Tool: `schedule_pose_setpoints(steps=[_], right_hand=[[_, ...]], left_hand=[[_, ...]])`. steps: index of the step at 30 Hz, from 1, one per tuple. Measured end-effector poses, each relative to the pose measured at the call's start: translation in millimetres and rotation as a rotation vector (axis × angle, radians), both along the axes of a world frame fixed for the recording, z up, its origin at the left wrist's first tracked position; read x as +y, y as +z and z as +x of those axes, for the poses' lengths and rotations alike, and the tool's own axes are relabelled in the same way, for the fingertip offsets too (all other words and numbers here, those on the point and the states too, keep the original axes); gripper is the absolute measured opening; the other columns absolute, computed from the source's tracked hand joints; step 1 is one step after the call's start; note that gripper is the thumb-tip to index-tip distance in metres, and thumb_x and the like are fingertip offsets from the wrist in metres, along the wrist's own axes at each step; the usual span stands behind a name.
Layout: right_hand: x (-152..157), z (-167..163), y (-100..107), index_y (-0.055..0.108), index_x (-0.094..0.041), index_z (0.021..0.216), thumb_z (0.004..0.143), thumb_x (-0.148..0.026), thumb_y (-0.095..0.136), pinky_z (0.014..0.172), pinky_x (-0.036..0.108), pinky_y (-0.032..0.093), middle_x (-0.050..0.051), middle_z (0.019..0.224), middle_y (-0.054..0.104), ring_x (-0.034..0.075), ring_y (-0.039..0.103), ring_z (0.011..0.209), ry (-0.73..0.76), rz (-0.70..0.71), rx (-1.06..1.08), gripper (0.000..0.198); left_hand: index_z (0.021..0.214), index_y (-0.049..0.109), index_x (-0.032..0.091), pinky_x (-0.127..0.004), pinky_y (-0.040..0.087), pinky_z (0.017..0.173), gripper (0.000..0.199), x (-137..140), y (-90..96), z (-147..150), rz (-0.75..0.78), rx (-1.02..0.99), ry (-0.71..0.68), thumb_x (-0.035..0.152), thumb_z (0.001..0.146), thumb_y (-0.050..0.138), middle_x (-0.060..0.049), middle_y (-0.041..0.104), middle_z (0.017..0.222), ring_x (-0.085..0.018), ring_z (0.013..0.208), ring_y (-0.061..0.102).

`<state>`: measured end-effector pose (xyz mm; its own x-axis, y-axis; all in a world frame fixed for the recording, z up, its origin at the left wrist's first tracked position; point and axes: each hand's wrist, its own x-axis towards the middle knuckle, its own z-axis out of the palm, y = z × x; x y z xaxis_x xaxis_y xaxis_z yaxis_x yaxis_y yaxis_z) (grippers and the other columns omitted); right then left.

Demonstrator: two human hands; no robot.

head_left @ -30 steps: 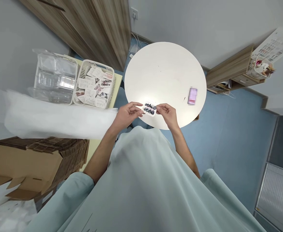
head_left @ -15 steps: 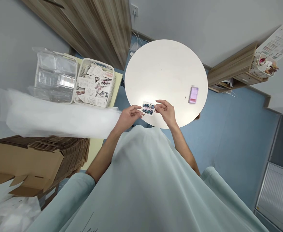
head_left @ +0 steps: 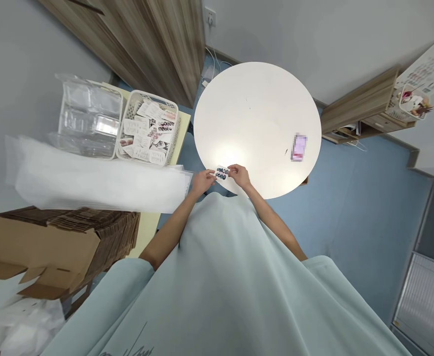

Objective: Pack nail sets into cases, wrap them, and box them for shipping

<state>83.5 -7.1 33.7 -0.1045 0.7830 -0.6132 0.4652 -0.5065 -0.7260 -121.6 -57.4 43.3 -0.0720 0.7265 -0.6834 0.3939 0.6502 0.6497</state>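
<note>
A small white card of press-on nails (head_left: pixel 221 173), with two rows of dark blue-green nails, is held between my hands at the near edge of the round white table (head_left: pixel 261 109). My left hand (head_left: pixel 203 181) pinches the card's left side with thumb and fingers. On the opposite side, my right hand (head_left: pixel 239 176) grips the upper right corner. The nail faces point up toward me. Whether the card touches the tabletop I cannot tell.
A pixelated pinkish-purple object (head_left: pixel 299 147) lies on the table's right. To the left are a basket of printed cards (head_left: pixel 148 131), a basket of clear plastic boxes (head_left: pixel 90 118), white sheeting (head_left: pixel 101 178) and folded cardboard boxes (head_left: pixel 53 247). A wooden shelf (head_left: pixel 368 109) stands at right.
Both hands have drawn lower and farther from the camera, carrying the card slightly left and down toward the table's edge. Both still grip it. The whole view has shifted a little.
</note>
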Motion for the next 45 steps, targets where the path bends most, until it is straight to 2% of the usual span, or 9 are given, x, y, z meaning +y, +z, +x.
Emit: schedule_pose_setpoints(steps=[5,8,13,19,26,33,38,41,45], right_hand=[[4,0,-9,0.078,-0.022,0.124,0.095,-0.019,0.077,0.112,0.041,0.063,0.008,0.127,0.085,0.023,0.083,0.109,0.021,-0.003,-0.178,0.03],[7,3,-5,0.078,-0.022,0.126,0.095,-0.022,0.079,0.115,0.044,0.062,0.012,0.139,0.082,0.025,0.083,0.112,0.043,-0.014,-0.23,0.031],[10,-3,8,0.078,-0.022,0.12,0.095,-0.024,0.08,0.112,0.045,0.064,0.012,0.137,0.083,0.024,0.083,0.11,0.08,0.01,-0.192,0.025],[14,-36,35,0.078,-0.022,0.116,0.093,-0.024,0.082,0.106,0.042,0.066,0.01,0.129,0.085,0.02,0.083,0.097,0.083,0.055,-0.129,0.024],[21,-93,70,0.078,-0.024,0.122,0.095,-0.034,0.077,0.105,0.045,0.067,0.009,0.129,0.085,0.021,0.08,0.099,0.167,0.176,-0.051,0.029],[30,-160,100,0.081,-0.024,0.118,0.094,-0.044,0.078,0.101,0.044,0.068,0.01,0.124,0.085,0.025,0.082,0.101,0.191,0.257,0.041,0.032],[35,-197,118,0.081,-0.024,0.122,0.091,-0.055,0.082,0.098,0.043,0.069,0.011,0.123,0.085,0.026,0.079,0.107,0.198,0.285,0.091,0.044],[37,-213,126,0.082,-0.024,0.121,0.09,-0.058,0.083,0.094,0.042,0.07,0.011,0.122,0.085,0.026,0.079,0.105,0.209,0.29,0.111,0.046],[39,-226,131,0.082,-0.024,0.12,0.09,-0.06,0.082,0.091,0.041,0.069,0.01,0.121,0.085,0.026,0.079,0.102,0.214,0.295,0.111,0.047]], left_hand=[[0.149,0.071,0.018,-0.037,0.062,0.1,0.056,2,-12.9,-1,-0.065,0.097,-0.057,0.028,0.094,0.072,-0.007,0.09,0.11,-0.028,0.095,0.085],[0.153,0.067,0.018,-0.037,0.061,0.102,0.061,2,-15.4,-8,-0.087,0.111,-0.076,0.028,0.093,0.071,-0.008,0.089,0.117,-0.027,0.096,0.085],[0.137,0.074,0.024,-0.043,0.06,0.107,0.048,-6,-9.6,-26,-0.006,0.08,-0.058,0.033,0.09,0.074,-0.009,0.089,0.123,-0.031,0.104,0.085],[0.133,0.075,0.028,-0.047,0.059,0.114,0.04,-12,21.7,-61,0.09,0.035,0.037,0.039,0.095,0.071,-0.008,0.087,0.129,-0.032,0.113,0.085],[0.138,0.075,0.024,-0.041,0.063,0.107,0.045,-7,62.6,-144,0.249,0.0,0.202,0.037,0.095,0.072,-0.01,0.086,0.13,-0.027,0.106,0.085],[0.137,0.074,0.019,-0.036,0.063,0.108,0.043,5,85.8,-252,0.41,0.139,0.352,0.03,0.095,0.072,-0.011,0.085,0.131,-0.023,0.109,0.083],[0.138,0.071,0.018,-0.038,0.063,0.107,0.042,25,88.8,-318,0.449,0.284,0.424,0.026,0.096,0.071,-0.012,0.082,0.137,-0.023,0.113,0.08],[0.141,0.07,0.015,-0.045,0.058,0.117,0.045,39,83.4,-347,0.458,0.394,0.413,0.02,0.096,0.075,-0.014,0.078,0.145,-0.027,0.122,0.077],[0.144,0.069,0.012,-0.05,0.047,0.129,0.052,53,75.3,-372,0.477,0.505,0.407,0.014,0.094,0.081,-0.015,0.072,0.152,-0.03,0.135,0.069]])
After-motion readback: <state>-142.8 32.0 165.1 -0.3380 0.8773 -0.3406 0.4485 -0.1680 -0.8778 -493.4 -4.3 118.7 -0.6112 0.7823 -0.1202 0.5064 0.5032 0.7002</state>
